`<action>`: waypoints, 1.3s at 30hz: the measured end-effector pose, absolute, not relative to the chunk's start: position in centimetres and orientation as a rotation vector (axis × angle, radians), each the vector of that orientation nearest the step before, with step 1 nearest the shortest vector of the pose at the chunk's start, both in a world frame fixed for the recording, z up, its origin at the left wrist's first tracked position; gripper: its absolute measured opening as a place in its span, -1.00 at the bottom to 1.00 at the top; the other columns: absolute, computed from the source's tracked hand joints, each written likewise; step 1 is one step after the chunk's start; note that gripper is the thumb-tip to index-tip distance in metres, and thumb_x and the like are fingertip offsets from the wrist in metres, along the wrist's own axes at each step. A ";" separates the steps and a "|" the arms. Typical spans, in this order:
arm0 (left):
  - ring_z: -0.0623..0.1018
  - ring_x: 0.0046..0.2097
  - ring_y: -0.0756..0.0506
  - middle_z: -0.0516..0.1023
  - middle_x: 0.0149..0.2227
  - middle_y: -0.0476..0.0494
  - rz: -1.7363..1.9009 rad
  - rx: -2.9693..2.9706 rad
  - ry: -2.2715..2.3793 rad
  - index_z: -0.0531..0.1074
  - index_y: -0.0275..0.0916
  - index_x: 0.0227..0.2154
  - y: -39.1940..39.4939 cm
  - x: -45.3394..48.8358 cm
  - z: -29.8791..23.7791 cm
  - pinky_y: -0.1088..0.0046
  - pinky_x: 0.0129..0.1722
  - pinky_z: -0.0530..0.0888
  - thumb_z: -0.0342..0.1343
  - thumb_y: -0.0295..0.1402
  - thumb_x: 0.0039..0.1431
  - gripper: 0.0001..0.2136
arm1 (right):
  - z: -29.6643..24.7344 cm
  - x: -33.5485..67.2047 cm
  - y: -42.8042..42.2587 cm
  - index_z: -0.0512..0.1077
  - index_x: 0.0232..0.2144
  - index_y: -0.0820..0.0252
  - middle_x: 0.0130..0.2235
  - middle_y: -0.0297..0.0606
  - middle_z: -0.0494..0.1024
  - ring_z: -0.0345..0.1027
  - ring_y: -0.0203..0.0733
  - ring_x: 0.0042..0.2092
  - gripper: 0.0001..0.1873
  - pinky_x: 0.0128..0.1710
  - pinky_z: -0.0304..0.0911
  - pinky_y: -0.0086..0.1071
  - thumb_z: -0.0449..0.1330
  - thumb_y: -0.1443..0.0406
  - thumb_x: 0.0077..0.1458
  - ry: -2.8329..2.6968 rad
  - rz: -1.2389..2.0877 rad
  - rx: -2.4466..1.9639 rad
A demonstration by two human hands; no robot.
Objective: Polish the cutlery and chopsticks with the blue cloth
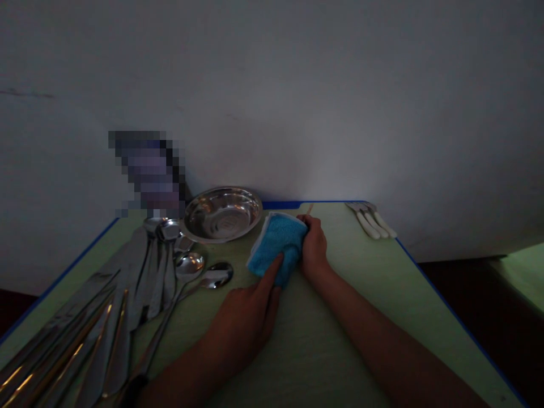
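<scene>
A small blue cloth point(276, 243) with a pale edge is bunched between my two hands above the table. My left hand point(246, 317) grips its lower side, the index finger stretched along the fabric. My right hand point(314, 246) has its fingers curled round the cloth's right edge. A thin light-brown tip point(310, 209) shows just beyond the right fingers; whether it belongs to something inside the cloth I cannot tell. Left of my left hand lie a spoon point(217, 275) and a long-handled ladle point(190, 265).
A shiny metal bowl point(225, 215) stands at the table's back edge. Several knives point(102, 334) and more spoons point(159, 260) cover the left side. Three white-handled forks point(372, 222) lie at the back right. A blurred-out object point(148, 170) leans against the wall.
</scene>
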State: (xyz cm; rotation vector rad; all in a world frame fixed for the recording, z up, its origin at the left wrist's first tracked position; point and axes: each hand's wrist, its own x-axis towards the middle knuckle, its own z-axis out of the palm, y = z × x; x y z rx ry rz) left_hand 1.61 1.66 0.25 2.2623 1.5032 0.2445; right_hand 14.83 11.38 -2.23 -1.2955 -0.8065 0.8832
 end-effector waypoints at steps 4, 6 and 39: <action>0.56 -0.38 -0.15 0.58 -0.30 -0.18 0.236 2.284 1.501 -0.15 -0.17 0.21 1.6 1.6 0.2 0.32 -0.38 0.44 -0.29 -0.32 0.26 -0.54 | -2.2 14.8 11.8 0.38 -0.58 0.16 -0.51 -0.39 0.44 0.28 -0.25 -0.39 -0.69 -0.36 0.13 -0.42 -0.06 0.14 -0.08 -0.663 1.031 -1.250; 0.56 -0.39 -0.16 0.58 -0.31 -0.19 0.227 2.290 1.496 -0.15 -0.18 0.22 1.6 1.6 0.2 0.31 -0.39 0.43 -0.28 -0.32 0.26 -0.53 | -2.2 14.9 11.8 0.37 -0.59 0.16 -0.52 -0.39 0.43 0.27 -0.25 -0.41 -0.69 -0.38 0.14 -0.42 -0.07 0.14 -0.08 -0.632 1.070 -1.235; 0.54 -0.28 -0.14 0.54 -0.21 -0.22 0.567 1.983 1.528 -0.04 -0.23 0.19 2.1 1.2 0.4 0.32 -0.30 0.44 -0.22 -0.29 0.25 -0.54 | -1.7 14.7 10.8 0.47 -0.44 0.21 -0.47 -0.35 0.51 0.34 -0.28 -0.37 -0.62 -0.25 0.19 -0.40 0.03 0.05 -0.01 -0.943 1.263 -0.981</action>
